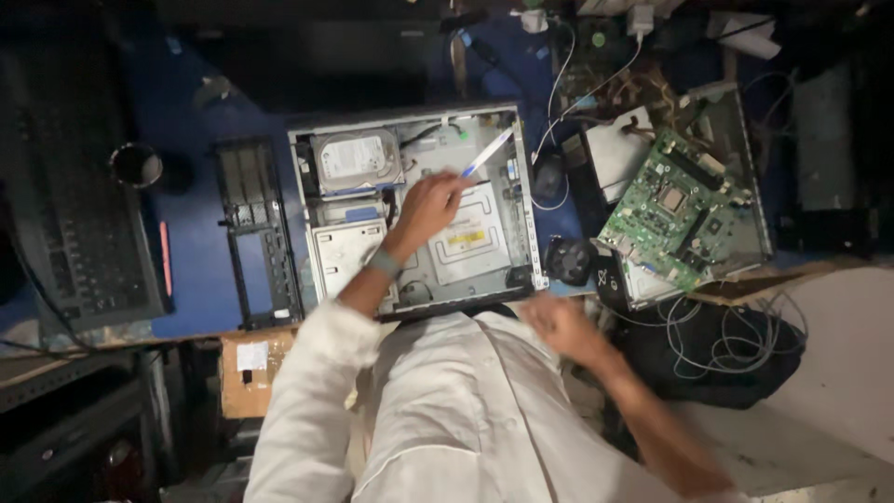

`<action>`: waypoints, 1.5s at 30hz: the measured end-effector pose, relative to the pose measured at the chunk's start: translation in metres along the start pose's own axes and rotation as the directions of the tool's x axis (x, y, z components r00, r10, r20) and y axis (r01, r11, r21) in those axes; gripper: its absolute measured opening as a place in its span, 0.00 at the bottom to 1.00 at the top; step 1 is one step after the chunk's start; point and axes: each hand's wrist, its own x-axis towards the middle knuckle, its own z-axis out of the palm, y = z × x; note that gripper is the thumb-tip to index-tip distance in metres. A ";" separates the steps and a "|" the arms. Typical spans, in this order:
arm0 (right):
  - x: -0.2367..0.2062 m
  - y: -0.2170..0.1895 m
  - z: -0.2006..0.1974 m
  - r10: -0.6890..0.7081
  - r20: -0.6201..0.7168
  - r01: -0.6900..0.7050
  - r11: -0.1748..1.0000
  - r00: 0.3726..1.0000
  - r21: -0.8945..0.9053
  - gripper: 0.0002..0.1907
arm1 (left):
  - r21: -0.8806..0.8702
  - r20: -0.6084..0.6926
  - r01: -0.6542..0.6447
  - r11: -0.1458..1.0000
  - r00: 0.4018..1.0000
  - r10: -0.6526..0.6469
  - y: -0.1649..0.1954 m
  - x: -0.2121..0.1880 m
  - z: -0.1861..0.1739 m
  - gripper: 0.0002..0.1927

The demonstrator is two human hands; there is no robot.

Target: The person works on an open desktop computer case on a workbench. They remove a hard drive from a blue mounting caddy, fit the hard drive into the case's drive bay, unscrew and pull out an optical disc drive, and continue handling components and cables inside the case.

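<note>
Left hand [430, 207] closed around a blue-and-white screwdriver [487, 153], over the middle of an open desktop computer case [531, 233]. Right hand [559, 326], blurred, grip unclear, hovers just below the case's near edge.

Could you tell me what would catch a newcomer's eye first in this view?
The open grey metal computer case at the centre of the blue table, with a silver hard drive in its upper left corner. The left hand holds a white and blue screwdriver over it. To the right, a green circuit board lies tilted; the right hand is blurred at the table's edge.
</note>
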 end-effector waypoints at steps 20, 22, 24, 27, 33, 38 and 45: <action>0.136 -0.218 -0.026 -0.751 0.037 0.660 0.554 0.659 -0.507 0.11 | 0.681 0.209 -0.432 0.591 0.888 0.409 0.019 0.171 0.021 0.05; 0.117 -0.212 -0.020 -0.783 -0.125 0.711 0.609 0.609 -0.351 0.14 | 0.632 0.045 -0.292 0.718 0.939 0.341 0.017 0.185 0.011 0.05; 0.087 -0.205 -0.011 -0.687 -0.293 0.674 0.721 0.665 -0.160 0.14 | 0.492 -0.100 0.040 0.870 0.995 0.011 0.008 0.203 -0.010 0.05; 0.067 -0.198 -0.004 -0.490 -0.439 0.586 0.803 0.753 0.110 0.11 | 0.037 -0.251 0.093 0.995 0.965 -0.081 0.004 0.229 -0.033 0.10; 0.064 -0.215 -0.017 -0.580 -0.293 0.603 0.798 0.760 -0.017 0.12 | 0.311 0.033 -0.183 0.933 0.983 0.182 0.031 0.234 -0.005 0.04; 0.022 -0.234 -0.011 -0.582 -0.265 0.638 0.728 0.768 0.252 0.14 | 0.494 0.048 -0.237 0.836 0.968 0.246 0.015 0.247 -0.023 0.04; 0.007 -0.207 -0.023 -0.698 0.011 0.520 0.543 0.716 0.659 0.09 | -0.427 0.056 0.291 0.856 0.953 -0.296 -0.018 0.253 -0.050 0.12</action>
